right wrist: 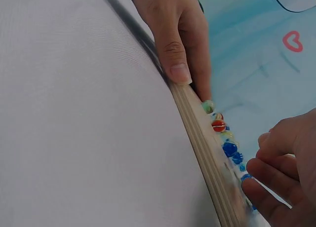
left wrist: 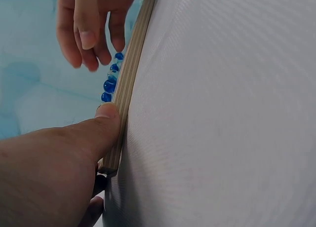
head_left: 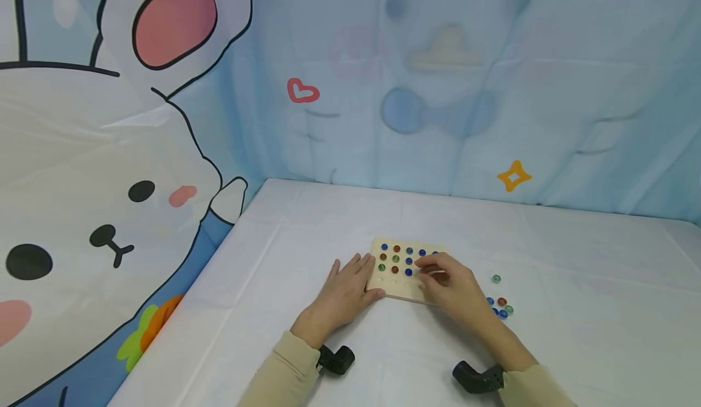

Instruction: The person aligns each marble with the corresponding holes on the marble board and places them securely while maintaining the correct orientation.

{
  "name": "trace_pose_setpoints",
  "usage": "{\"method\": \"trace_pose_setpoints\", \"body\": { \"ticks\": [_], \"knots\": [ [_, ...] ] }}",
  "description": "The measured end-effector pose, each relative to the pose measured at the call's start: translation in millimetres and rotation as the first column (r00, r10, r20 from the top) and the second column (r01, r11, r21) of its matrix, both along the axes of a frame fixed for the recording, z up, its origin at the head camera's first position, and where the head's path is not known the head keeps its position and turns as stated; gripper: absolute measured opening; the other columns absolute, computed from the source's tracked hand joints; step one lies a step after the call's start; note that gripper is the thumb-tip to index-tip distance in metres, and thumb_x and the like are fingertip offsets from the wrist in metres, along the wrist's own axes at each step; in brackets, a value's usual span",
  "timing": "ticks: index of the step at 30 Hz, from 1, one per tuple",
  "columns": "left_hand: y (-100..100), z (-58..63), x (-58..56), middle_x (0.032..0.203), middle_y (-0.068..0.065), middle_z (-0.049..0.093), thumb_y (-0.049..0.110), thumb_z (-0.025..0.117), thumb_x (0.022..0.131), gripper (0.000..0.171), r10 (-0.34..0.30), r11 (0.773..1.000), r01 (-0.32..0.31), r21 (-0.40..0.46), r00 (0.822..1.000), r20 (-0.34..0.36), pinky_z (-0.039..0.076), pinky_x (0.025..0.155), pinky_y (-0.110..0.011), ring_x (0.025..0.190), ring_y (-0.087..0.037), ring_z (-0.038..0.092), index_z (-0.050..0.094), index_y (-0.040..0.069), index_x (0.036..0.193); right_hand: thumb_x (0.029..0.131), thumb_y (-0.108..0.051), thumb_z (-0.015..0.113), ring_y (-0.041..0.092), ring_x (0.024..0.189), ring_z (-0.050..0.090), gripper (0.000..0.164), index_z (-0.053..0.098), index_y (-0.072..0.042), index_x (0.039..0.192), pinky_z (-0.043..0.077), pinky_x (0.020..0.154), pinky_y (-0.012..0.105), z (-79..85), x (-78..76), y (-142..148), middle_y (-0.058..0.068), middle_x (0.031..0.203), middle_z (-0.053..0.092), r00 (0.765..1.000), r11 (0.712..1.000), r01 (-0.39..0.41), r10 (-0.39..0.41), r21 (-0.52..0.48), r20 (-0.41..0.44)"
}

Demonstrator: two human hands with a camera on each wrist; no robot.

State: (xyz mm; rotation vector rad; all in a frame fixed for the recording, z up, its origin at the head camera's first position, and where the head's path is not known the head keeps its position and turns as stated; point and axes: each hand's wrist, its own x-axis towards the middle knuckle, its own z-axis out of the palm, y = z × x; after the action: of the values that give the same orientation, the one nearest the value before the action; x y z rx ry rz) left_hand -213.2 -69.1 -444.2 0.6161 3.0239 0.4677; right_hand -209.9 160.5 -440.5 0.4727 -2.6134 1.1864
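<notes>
A pale wooden board (head_left: 402, 292) with rows of round hollows lies on the white table. Blue, red-brown and green glass marbles (head_left: 395, 259) sit in its back rows; hollows show along the near edge. My left hand (head_left: 344, 291) holds the near left corner, fingers along the left side and thumb (left wrist: 106, 113) against the front edge. Over the board's right part hovers my right hand (head_left: 451, 288), fingers loosely bent. Its fingertips (right wrist: 254, 165) are close to the blue marbles (right wrist: 230, 149), and no marble shows between them. That hand hides part of the board's right side.
Right of the board, a small group of loose marbles (head_left: 503, 314) lies on the table (head_left: 591, 309), with a single green marble (head_left: 496, 278) behind it. A light blue printed curtain (head_left: 350, 133) hangs behind the table. Black wrist devices (head_left: 477, 378) sit below both hands.
</notes>
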Motion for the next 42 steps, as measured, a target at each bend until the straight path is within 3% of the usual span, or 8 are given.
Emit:
{"method": "trace_pose_setpoints", "body": {
  "ticks": [5, 11, 15, 21, 27, 33, 37, 42],
  "knots": [
    [1.2, 0.0, 0.0, 0.162, -0.004, 0.033, 0.048, 0.053, 0.099, 0.072, 0.006, 1.000, -0.006, 0.008, 1.000, 0.004, 0.020, 0.123, -0.056, 0.152, -0.023, 0.028, 0.030, 0.010, 0.156, 0.092, 0.000, 0.066, 0.021, 0.102, 0.066, 0.023, 0.066, -0.007, 0.114, 0.058, 0.087, 0.031, 7.1, 4.9, 10.6, 0.006, 0.112, 0.068, 0.999, 1.000, 0.022, -0.022, -0.009, -0.032],
    [1.6, 0.0, -0.3, 0.162, -0.004, 0.032, 0.047, 0.053, 0.099, 0.072, 0.009, 1.000, -0.009, 0.020, 1.000, 0.012, 0.019, 0.123, -0.056, 0.152, -0.023, 0.027, 0.030, 0.010, 0.156, 0.092, 0.000, 0.065, 0.023, 0.102, 0.066, 0.023, 0.065, -0.007, 0.114, 0.058, 0.088, 0.043, 11.5, 9.0, 25.7, 0.007, 0.112, 0.068, 0.996, 0.998, 0.058, -0.057, 0.012, -0.064],
    [1.5, 0.0, 0.0, 0.162, -0.005, 0.032, 0.047, 0.053, 0.099, 0.072, 0.005, 1.000, -0.005, 0.019, 1.000, 0.007, 0.020, 0.123, -0.056, 0.152, -0.023, 0.027, 0.030, 0.010, 0.156, 0.093, -0.003, 0.065, 0.022, 0.101, 0.065, 0.022, 0.066, -0.009, 0.113, 0.058, 0.087, 0.044, 12.0, 11.7, 36.8, 0.004, 0.112, 0.068, 0.990, 0.993, 0.106, -0.102, 0.045, -0.094],
    [1.9, 1.7, 1.0, 0.162, -0.005, 0.032, 0.047, 0.053, 0.100, 0.071, 0.001, 1.000, -0.001, 0.022, 1.000, 0.005, 0.020, 0.122, -0.056, 0.152, -0.024, 0.028, 0.030, 0.009, 0.156, 0.094, -0.009, 0.066, 0.018, 0.099, 0.065, 0.020, 0.067, -0.010, 0.114, 0.058, 0.085, 0.036, 12.8, 16.9, 53.7, 0.002, 0.112, 0.068, 0.983, 0.986, 0.155, -0.148, 0.065, -0.105],
    [1.6, 2.0, 1.6, 0.162, -0.005, 0.032, 0.047, 0.053, 0.100, 0.071, 0.001, 1.000, -0.001, 0.023, 1.000, 0.009, 0.021, 0.122, -0.057, 0.152, -0.024, 0.028, 0.030, 0.009, 0.156, 0.095, -0.011, 0.065, -0.003, 0.097, 0.058, 0.019, 0.067, -0.011, 0.114, 0.055, 0.083, 0.019, 14.9, 22.2, 67.6, 0.002, 0.112, 0.068, 0.978, 0.981, 0.183, -0.176, 0.064, -0.109],
    [1.8, 1.6, 1.9, 0.162, -0.005, 0.032, 0.047, 0.053, 0.100, 0.072, 0.002, 1.000, -0.002, 0.026, 1.000, 0.013, 0.020, 0.122, -0.057, 0.152, -0.024, 0.027, 0.030, 0.009, 0.156, 0.095, -0.012, 0.065, -0.018, 0.094, 0.048, 0.019, 0.066, -0.012, 0.114, 0.042, 0.082, 0.000, 11.0, 25.4, 78.1, 0.004, 0.112, 0.068, 0.971, 0.974, 0.215, -0.207, 0.065, -0.117],
    [2.0, 2.3, 2.1, 0.162, -0.006, 0.033, 0.047, 0.053, 0.100, 0.071, 0.000, 1.000, -0.001, 0.024, 1.000, 0.007, 0.021, 0.122, -0.057, 0.151, -0.024, 0.028, 0.030, 0.009, 0.156, 0.095, -0.010, 0.064, -0.021, 0.092, 0.048, 0.018, 0.067, -0.010, 0.113, 0.045, 0.077, 0.001, 8.1, 27.4, 84.7, 0.006, 0.112, 0.068, 0.968, 0.975, 0.220, -0.214, 0.027, -0.134],
    [2.5, 3.0, 3.0, 0.162, -0.006, 0.033, 0.046, 0.054, 0.099, 0.072, 0.005, 1.000, -0.005, 0.021, 1.000, 0.009, 0.021, 0.122, -0.057, 0.151, -0.024, 0.028, 0.030, 0.009, 0.156, 0.096, -0.009, 0.063, -0.017, 0.087, 0.054, 0.018, 0.066, -0.006, 0.113, 0.055, 0.061, 0.013, 5.8, 30.5, 90.5, 0.009, 0.111, 0.065, 0.968, 0.975, 0.218, -0.221, -0.032, -0.119]
  ]
}}
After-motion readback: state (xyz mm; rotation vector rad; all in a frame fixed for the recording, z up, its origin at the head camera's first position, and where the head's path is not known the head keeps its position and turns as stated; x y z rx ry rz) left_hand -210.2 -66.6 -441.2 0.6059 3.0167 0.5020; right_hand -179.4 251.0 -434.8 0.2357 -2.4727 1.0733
